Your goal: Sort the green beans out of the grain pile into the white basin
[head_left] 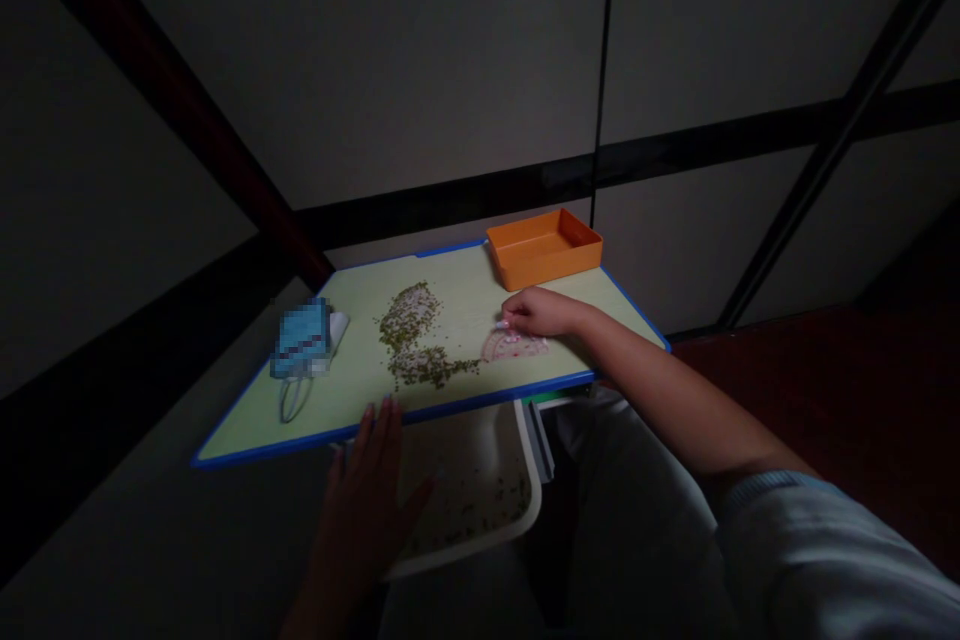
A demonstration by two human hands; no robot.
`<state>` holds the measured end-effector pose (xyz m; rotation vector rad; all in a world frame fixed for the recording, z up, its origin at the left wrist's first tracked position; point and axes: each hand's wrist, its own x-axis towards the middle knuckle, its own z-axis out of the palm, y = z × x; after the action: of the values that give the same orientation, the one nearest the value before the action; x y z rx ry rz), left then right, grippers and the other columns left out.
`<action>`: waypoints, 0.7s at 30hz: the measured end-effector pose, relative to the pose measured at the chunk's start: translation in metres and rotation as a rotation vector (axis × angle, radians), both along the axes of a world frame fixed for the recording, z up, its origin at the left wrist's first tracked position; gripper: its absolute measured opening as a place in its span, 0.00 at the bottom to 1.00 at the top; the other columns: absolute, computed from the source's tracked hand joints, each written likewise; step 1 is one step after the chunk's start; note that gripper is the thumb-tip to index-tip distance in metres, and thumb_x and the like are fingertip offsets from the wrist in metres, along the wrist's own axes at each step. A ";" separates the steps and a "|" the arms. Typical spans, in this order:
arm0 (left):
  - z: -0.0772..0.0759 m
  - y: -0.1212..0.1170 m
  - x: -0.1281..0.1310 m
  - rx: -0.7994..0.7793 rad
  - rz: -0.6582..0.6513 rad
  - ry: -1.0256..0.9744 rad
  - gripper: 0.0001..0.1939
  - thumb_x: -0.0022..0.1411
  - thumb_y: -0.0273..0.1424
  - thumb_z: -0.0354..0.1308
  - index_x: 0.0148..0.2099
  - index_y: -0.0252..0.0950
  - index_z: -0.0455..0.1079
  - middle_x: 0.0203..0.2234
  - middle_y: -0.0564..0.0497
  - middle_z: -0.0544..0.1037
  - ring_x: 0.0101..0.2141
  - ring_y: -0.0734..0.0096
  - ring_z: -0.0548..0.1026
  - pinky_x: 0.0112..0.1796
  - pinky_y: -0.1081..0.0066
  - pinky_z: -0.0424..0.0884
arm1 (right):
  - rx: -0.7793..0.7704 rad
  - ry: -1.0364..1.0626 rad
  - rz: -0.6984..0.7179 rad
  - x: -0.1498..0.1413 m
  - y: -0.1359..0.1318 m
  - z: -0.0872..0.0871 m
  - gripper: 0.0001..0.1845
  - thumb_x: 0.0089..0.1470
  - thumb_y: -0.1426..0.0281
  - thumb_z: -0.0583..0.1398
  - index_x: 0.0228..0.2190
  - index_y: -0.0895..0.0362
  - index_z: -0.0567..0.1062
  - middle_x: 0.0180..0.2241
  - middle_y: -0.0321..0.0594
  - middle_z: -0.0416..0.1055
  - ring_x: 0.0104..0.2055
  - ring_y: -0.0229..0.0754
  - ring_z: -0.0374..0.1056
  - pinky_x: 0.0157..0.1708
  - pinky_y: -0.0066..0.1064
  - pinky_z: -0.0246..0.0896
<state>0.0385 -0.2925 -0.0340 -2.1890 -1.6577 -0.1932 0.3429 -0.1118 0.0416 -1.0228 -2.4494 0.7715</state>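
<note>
right hand (536, 312) pinching a small pale object (500, 326), pink-marked protractor (516, 350) under it on the worktop (341, 410), left hand (371, 470) open, thumb apart, over a pale bin (534, 495), heaped seed-like bits (420, 366) beyond its fingertips, orange tray (536, 270) beyond the right hand

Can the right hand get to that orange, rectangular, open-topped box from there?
Probably yes: the right hand is close to the orange box, and nothing visible stands between them.
</note>
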 end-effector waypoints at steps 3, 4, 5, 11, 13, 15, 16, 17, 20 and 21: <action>0.001 0.000 0.000 0.001 -0.003 -0.004 0.44 0.62 0.47 0.46 0.70 0.33 0.28 0.66 0.36 0.51 0.66 0.50 0.49 0.55 0.46 0.61 | 0.001 0.018 -0.030 0.002 0.002 0.000 0.13 0.56 0.69 0.55 0.22 0.59 0.69 0.16 0.29 0.60 0.20 0.32 0.53 0.24 0.26 0.43; 0.002 0.000 0.000 -0.004 0.000 -0.010 0.44 0.63 0.47 0.46 0.70 0.34 0.28 0.66 0.36 0.51 0.66 0.50 0.49 0.55 0.46 0.61 | 0.000 0.025 -0.027 0.003 0.002 0.000 0.13 0.56 0.69 0.55 0.22 0.59 0.69 0.16 0.29 0.60 0.20 0.32 0.53 0.24 0.26 0.43; 0.002 0.000 0.000 -0.009 0.005 -0.018 0.44 0.63 0.47 0.46 0.70 0.34 0.28 0.66 0.37 0.51 0.66 0.50 0.49 0.55 0.46 0.60 | -0.005 0.032 -0.018 0.003 0.002 0.000 0.12 0.56 0.69 0.55 0.22 0.59 0.69 0.16 0.29 0.60 0.20 0.32 0.53 0.24 0.26 0.43; 0.001 0.001 -0.001 -0.006 -0.005 -0.032 0.44 0.62 0.48 0.47 0.70 0.34 0.30 0.66 0.37 0.51 0.66 0.50 0.49 0.55 0.45 0.61 | -0.017 -0.003 -0.049 0.004 0.000 0.004 0.12 0.56 0.71 0.55 0.23 0.60 0.70 0.16 0.29 0.60 0.20 0.31 0.54 0.24 0.26 0.43; 0.001 0.001 -0.001 -0.004 -0.011 -0.032 0.44 0.62 0.47 0.47 0.70 0.34 0.31 0.66 0.36 0.51 0.66 0.50 0.49 0.55 0.46 0.60 | 0.019 -0.025 -0.055 0.004 -0.001 0.004 0.12 0.56 0.71 0.55 0.23 0.60 0.71 0.17 0.30 0.61 0.21 0.31 0.54 0.25 0.26 0.43; 0.002 0.001 0.000 -0.006 -0.013 -0.036 0.44 0.62 0.47 0.47 0.70 0.33 0.31 0.66 0.36 0.51 0.66 0.50 0.48 0.56 0.46 0.60 | 0.034 -0.037 -0.048 0.004 -0.001 0.004 0.12 0.56 0.72 0.55 0.23 0.60 0.72 0.17 0.31 0.62 0.21 0.32 0.54 0.25 0.26 0.43; 0.003 0.001 0.000 -0.008 -0.014 -0.038 0.44 0.62 0.47 0.47 0.70 0.33 0.31 0.66 0.36 0.51 0.66 0.50 0.49 0.56 0.46 0.60 | 0.029 -0.040 -0.042 0.004 -0.001 0.004 0.12 0.56 0.72 0.55 0.23 0.60 0.72 0.18 0.31 0.63 0.21 0.32 0.55 0.25 0.26 0.43; 0.003 0.000 0.001 -0.010 -0.011 -0.039 0.44 0.62 0.47 0.47 0.70 0.33 0.31 0.66 0.36 0.51 0.66 0.50 0.49 0.56 0.45 0.59 | 0.020 -0.040 -0.036 0.004 -0.002 0.004 0.12 0.56 0.72 0.55 0.23 0.60 0.72 0.18 0.31 0.63 0.21 0.32 0.55 0.25 0.26 0.43; 0.004 0.000 0.001 -0.013 -0.003 -0.031 0.44 0.62 0.47 0.47 0.70 0.33 0.30 0.66 0.35 0.51 0.66 0.49 0.49 0.55 0.45 0.60 | 0.001 -0.034 -0.020 0.004 -0.003 0.004 0.12 0.56 0.71 0.54 0.23 0.60 0.72 0.17 0.31 0.62 0.21 0.31 0.54 0.25 0.26 0.43; 0.004 0.000 0.001 -0.011 -0.002 -0.027 0.44 0.62 0.47 0.47 0.70 0.33 0.30 0.66 0.36 0.51 0.66 0.49 0.49 0.55 0.45 0.60 | -0.001 -0.030 -0.017 0.004 -0.003 0.004 0.12 0.56 0.71 0.54 0.23 0.60 0.71 0.17 0.30 0.62 0.20 0.31 0.54 0.24 0.26 0.43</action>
<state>0.0395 -0.2925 -0.0303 -2.2057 -1.6747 -0.2151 0.3467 -0.1148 0.0461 -1.0620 -2.4625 0.7570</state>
